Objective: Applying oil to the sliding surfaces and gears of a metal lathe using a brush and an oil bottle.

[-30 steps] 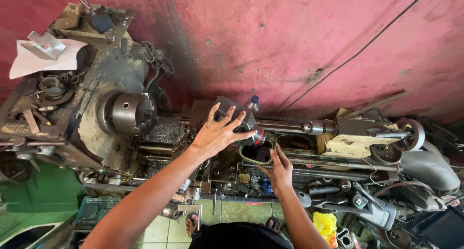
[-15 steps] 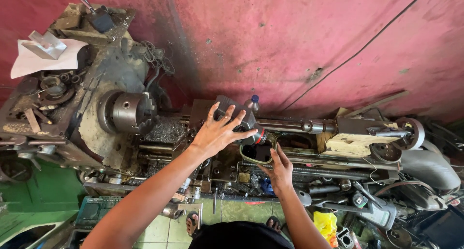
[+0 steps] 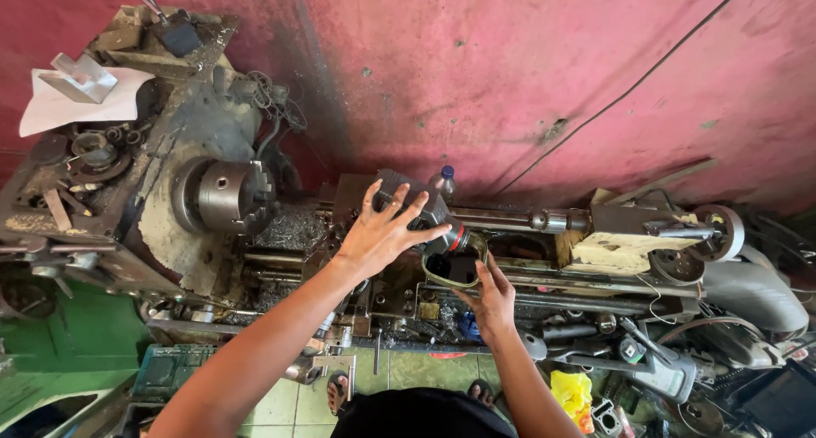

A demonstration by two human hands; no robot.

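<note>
My left hand (image 3: 382, 234) lies with spread fingers over a dark jug (image 3: 408, 192) and grips it. The jug is tilted, its red-ringed neck (image 3: 459, 238) pointing down into a small green-rimmed bowl (image 3: 435, 276) of dark liquid. The bowl rests on the bed of an old lathe (image 3: 280, 234). My right hand (image 3: 493, 298) holds the bowl's near rim, thumb to the left, fingers up its right side.
The lathe's steel chuck (image 3: 225, 196) is to the left, the tailstock (image 3: 629, 234) to the right. A small blue-capped bottle (image 3: 444, 179) stands behind the jug. White paper with a metal block (image 3: 76, 98) lies on the headstock. A power tool (image 3: 663, 366) and a yellow bag (image 3: 574, 395) lie low right.
</note>
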